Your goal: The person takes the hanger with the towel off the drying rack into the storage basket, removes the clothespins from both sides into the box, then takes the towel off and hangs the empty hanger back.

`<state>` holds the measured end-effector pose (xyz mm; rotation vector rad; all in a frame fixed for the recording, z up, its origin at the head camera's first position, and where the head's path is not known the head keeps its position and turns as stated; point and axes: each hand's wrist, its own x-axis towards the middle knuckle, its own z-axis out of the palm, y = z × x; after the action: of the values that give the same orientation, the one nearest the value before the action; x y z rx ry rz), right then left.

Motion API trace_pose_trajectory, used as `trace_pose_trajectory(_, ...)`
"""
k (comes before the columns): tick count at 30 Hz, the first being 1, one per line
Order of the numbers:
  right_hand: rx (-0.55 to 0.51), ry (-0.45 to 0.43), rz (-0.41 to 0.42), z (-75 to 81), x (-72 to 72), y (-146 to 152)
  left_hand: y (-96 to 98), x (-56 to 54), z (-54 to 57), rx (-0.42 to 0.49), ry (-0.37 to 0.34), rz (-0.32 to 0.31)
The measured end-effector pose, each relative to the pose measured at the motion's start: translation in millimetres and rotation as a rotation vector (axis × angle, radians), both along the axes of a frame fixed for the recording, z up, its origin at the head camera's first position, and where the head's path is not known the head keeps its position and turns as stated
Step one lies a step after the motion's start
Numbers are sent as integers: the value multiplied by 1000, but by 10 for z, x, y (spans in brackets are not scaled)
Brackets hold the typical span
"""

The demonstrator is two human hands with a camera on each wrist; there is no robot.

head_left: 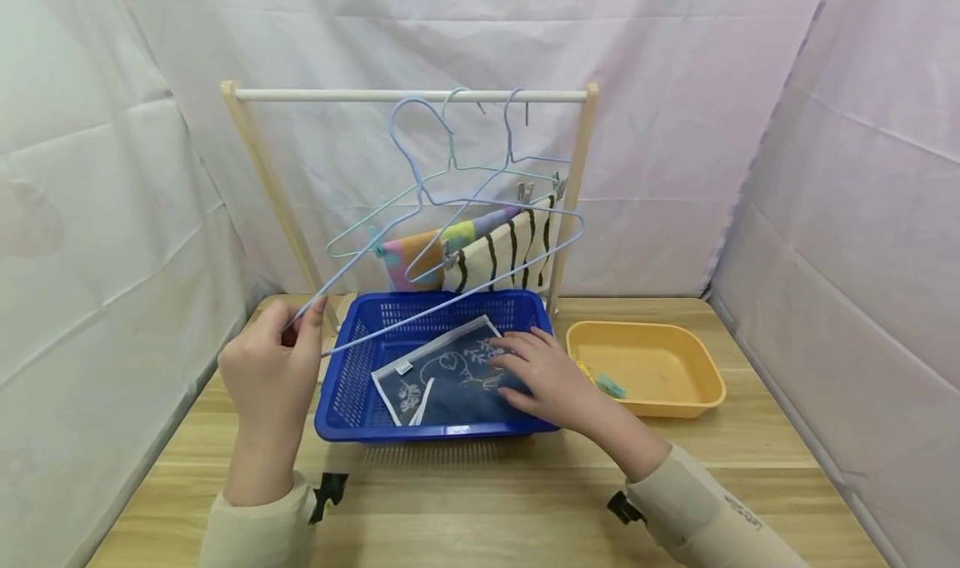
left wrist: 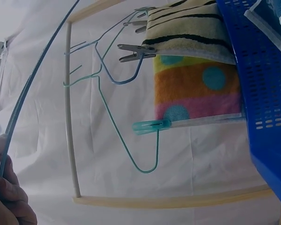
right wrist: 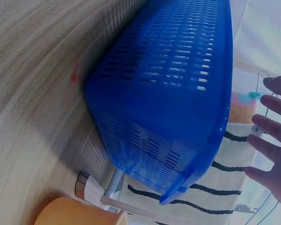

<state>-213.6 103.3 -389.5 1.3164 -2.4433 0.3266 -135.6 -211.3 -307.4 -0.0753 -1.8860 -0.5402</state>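
Observation:
My left hand (head_left: 273,360) grips one lower corner of a light blue wire hanger (head_left: 450,297), which tilts up to the right above the basket, its hook near the rail. With fingers spread, my right hand (head_left: 543,376) reaches over the right side of the blue basket (head_left: 347,385), overlapping the cloth in the head view. That dark blue cloth (head_left: 442,368) has a white edge, a small tag and pale line drawings, and lies folded over in the basket. In the right wrist view the fingers (right wrist: 269,126) stand apart, holding nothing.
Behind the basket, a wooden rack with a white rail (head_left: 337,96) carries a green hanger (head_left: 375,211) with a colourful dotted towel (head_left: 412,256) and a blue hanger with a striped towel (head_left: 498,256), both clipped. A yellow tray (head_left: 645,368) with several clothespins (head_left: 610,386) stands at right.

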Motion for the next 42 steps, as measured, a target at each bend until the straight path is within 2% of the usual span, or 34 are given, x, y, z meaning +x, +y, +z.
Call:
trace_pose_trajectory(5, -84, 44, -9, 21, 12, 64, -41, 10, -16, -25, 52, -4)
trace_pose_trajectory(13, -184, 96, -19, 23, 41, 207, -126, 81, -45, -40, 79, -3)
trace_pose_trajectory(22, -200, 80, -81, 17, 72, 347, -252, 123, -60, -58, 105, 12)
trace_pose_trajectory(27, -214, 89, -98, 3, 71, 398, -337, 159, -67, -56, 116, 45)
trace_pose_trajectory(33, -236, 103, -104, -19, 59, 441, -451, 183, -95, -11, 133, 89)
trace_pose_trajectory(42, -269, 97, -113, -105, 26, 542, -621, 219, -170, 57, 108, 135)
